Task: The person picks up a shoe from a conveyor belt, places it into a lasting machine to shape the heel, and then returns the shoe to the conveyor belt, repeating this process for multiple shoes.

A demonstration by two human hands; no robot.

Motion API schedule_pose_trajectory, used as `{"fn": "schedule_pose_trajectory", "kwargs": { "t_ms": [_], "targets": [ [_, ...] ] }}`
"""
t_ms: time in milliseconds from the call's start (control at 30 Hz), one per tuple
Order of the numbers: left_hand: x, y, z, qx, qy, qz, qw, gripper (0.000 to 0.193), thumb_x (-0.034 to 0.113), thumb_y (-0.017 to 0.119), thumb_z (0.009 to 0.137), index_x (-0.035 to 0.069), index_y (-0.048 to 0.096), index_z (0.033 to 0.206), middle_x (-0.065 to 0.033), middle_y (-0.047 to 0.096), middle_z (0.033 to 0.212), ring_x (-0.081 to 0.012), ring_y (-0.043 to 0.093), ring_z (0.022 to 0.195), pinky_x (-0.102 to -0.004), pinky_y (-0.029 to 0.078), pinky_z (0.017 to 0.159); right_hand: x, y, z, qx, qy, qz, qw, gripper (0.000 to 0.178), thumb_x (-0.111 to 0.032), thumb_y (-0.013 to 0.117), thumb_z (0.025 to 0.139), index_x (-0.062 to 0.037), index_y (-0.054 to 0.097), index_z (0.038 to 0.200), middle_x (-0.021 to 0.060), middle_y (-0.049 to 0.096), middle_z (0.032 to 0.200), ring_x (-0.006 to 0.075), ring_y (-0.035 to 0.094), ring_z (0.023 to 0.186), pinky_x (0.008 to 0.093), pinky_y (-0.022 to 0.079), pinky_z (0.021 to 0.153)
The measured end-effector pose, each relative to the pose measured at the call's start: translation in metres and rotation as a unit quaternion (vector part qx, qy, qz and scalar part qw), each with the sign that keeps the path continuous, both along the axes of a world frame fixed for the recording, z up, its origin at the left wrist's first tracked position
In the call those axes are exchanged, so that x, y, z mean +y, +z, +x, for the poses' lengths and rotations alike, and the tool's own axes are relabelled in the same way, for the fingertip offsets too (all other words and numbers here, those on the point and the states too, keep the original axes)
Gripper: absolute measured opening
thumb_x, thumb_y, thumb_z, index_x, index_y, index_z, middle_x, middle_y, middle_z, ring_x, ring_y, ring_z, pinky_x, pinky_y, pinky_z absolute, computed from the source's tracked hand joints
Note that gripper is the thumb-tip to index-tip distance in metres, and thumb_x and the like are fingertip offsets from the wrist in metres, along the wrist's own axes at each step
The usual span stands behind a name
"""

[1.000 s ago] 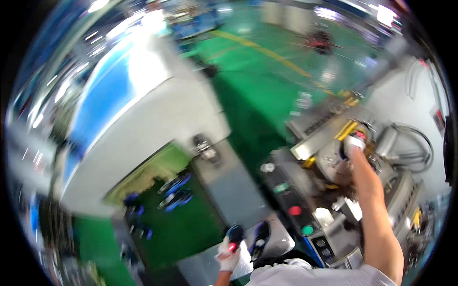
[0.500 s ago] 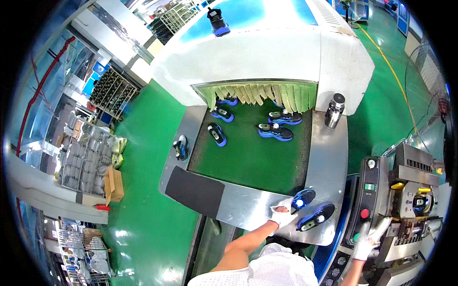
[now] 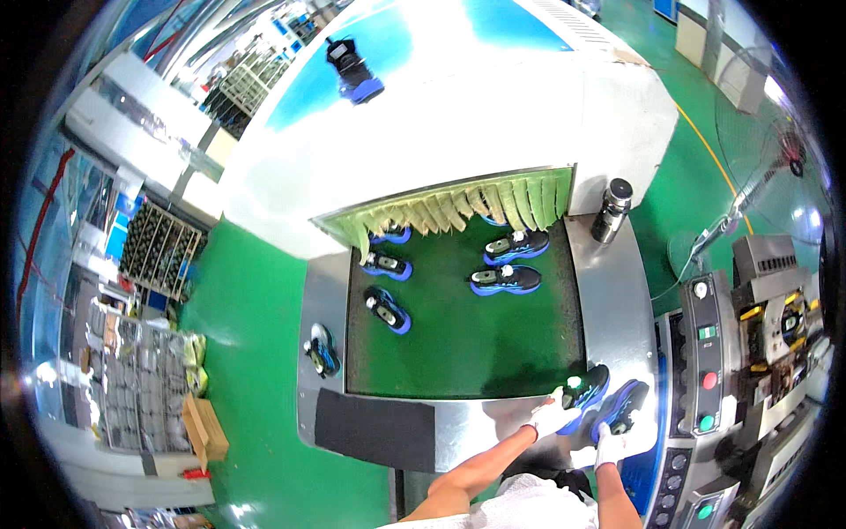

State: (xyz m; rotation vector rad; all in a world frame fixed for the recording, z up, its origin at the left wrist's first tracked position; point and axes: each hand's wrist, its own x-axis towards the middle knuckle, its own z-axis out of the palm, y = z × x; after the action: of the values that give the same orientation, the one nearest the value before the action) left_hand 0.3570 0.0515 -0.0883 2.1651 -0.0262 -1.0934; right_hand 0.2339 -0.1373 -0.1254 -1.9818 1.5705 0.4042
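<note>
Black-and-blue shoes [image 3: 627,404], a pair, are at the near right corner of the metal surface [image 3: 476,429]. Left to right, we find more shoes [image 3: 389,311] on a green belt [image 3: 441,363], our left hand [image 3: 553,414], fingers grasping one of the pair, then our right hand [image 3: 610,448], fingers clasping the other's near end.

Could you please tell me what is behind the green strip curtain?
A partly covered shoe and a blue edge, perhaps another shoe, show under the curtain; the inside of the white machine is hidden.
</note>
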Motion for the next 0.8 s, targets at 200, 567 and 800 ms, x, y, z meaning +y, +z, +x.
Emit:
{"fn": "schedule_pose_trajectory", "kwargs": {
  "t_ms": [200, 567, 800],
  "targets": [
    [0.030, 0.013, 0.023, -0.009, 0.070, -0.064, 0.995, 0.091, 0.051, 0.077, 0.079, -0.001, 0.042, 0.145, -0.0267, 0.061, 0.133, -0.0419, 0.060, 0.124, -0.0472, 0.048, 0.104, 0.018, 0.022, 0.003, -0.373, -0.240, 0.162, 0.882, 0.037, -0.014, 0.075, 0.084, -0.0059, 0.061, 0.117, 0.0071, 0.067, 0.098, 0.0205, 0.065, 0.072, 0.0350, 0.055, 0.061],
    [-0.101, 0.135, -0.040, -0.005, -0.257, -0.073, 0.964, 0.088, 0.058, 0.078, 0.080, -0.003, 0.050, 0.136, -0.0310, 0.062, 0.128, -0.0418, 0.062, 0.120, -0.0476, 0.048, 0.102, 0.044, 0.148, -0.127, -0.563, -0.490, 0.263, 0.611, 0.031, -0.007, 0.072, 0.085, -0.0126, 0.063, 0.114, -0.0006, 0.069, 0.094, 0.0094, 0.064, 0.071, 0.0220, 0.041, 0.046],
    [-0.155, 0.175, -0.185, -0.074, -0.527, -0.191, 0.825, 0.072, 0.040, 0.082, 0.081, -0.007, 0.056, 0.129, -0.0266, 0.064, 0.123, -0.0353, 0.063, 0.114, -0.0434, 0.048, 0.100, 0.099, 0.200, -0.270, -0.581, -0.622, 0.056, 0.522, 0.044, -0.022, 0.086, 0.081, -0.0080, 0.064, 0.117, -0.0011, 0.064, 0.091, 0.0060, 0.052, 0.069, 0.0255, 0.039, 0.053]
  ]
}}
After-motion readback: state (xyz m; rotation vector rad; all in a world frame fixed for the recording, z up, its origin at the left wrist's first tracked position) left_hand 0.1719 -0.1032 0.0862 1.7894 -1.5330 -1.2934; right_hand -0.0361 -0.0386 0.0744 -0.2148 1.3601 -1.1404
